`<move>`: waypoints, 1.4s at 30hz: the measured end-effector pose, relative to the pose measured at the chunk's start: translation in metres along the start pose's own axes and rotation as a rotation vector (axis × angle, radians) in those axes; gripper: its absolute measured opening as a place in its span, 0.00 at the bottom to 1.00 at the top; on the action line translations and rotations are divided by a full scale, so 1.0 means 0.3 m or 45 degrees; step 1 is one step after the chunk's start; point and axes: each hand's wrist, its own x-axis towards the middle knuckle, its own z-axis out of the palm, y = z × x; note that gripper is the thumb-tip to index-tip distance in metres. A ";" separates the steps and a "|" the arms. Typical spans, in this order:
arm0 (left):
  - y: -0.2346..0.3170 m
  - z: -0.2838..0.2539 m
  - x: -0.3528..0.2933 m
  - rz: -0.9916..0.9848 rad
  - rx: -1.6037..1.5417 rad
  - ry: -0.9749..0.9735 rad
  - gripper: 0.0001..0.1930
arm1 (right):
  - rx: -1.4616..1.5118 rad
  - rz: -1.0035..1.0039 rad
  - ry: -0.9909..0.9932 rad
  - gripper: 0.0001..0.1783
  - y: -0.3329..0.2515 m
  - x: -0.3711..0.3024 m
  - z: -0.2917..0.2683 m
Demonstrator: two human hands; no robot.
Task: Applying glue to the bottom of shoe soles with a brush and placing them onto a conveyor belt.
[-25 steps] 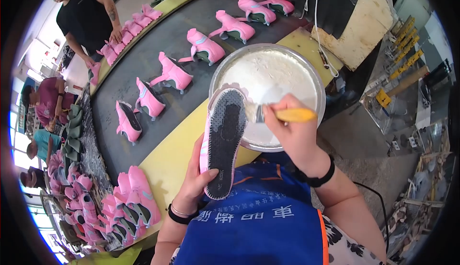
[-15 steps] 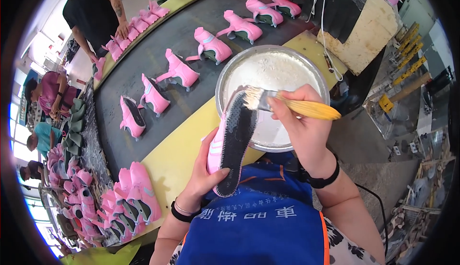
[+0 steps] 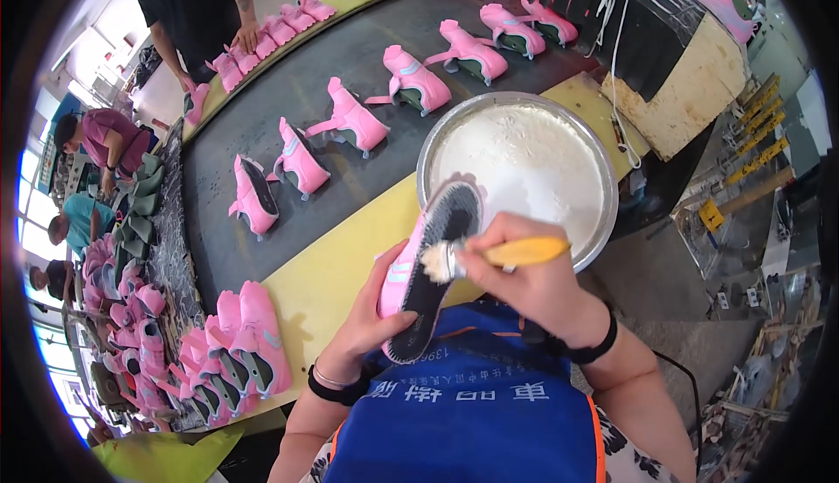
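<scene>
A pink shoe upper [image 3: 401,284] is gripped by my left hand [image 3: 370,315], with its black underside [image 3: 443,221] turned up. My left thumb presses on that underside near the heel end. In my right hand [image 3: 533,286] is a paintbrush [image 3: 528,251] with a yellow handle. Its pale, coated bristles touch the middle of the black underside, by the edge nearer my left hand. Just beyond the shoe stands a round metal basin [image 3: 609,158] of thick white liquid [image 3: 533,151]. The shoe's toe end overlaps the basin's near-left rim.
Pink shoe uppers [image 3: 358,120] lie in a row along the dark conveyor belt [image 3: 341,190]. More uppers [image 3: 253,343] stand bunched at the left on the yellow ledge [image 3: 341,256]. A person in black [image 3: 197,11] touches uppers across the belt. White cords [image 3: 614,63] hang beyond the basin.
The brush has moved from the toe end down to the middle of the underside. The view has shifted, so the belt and basin appear lower and farther right.
</scene>
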 end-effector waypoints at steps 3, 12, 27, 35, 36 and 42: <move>0.026 -0.011 -0.014 -0.039 0.066 -0.125 0.51 | 0.039 0.024 0.122 0.12 0.066 0.071 -0.044; -0.011 -0.091 -0.121 -0.040 -0.464 0.305 0.50 | -0.032 0.163 0.414 0.06 0.169 0.080 -0.202; -0.073 -1.328 -0.114 0.018 -0.546 1.767 0.34 | -0.235 0.207 0.582 0.08 0.188 0.000 -0.329; -0.230 -1.482 -0.054 -0.578 0.547 2.113 0.50 | -0.411 0.287 0.633 0.07 0.150 -0.008 -0.319; -0.250 -1.492 -0.075 -0.542 0.529 2.048 0.51 | -0.438 0.277 0.630 0.07 0.145 -0.001 -0.317; -0.186 -1.502 -0.018 -0.954 1.011 1.630 0.54 | -0.479 0.222 0.606 0.06 0.111 0.020 -0.251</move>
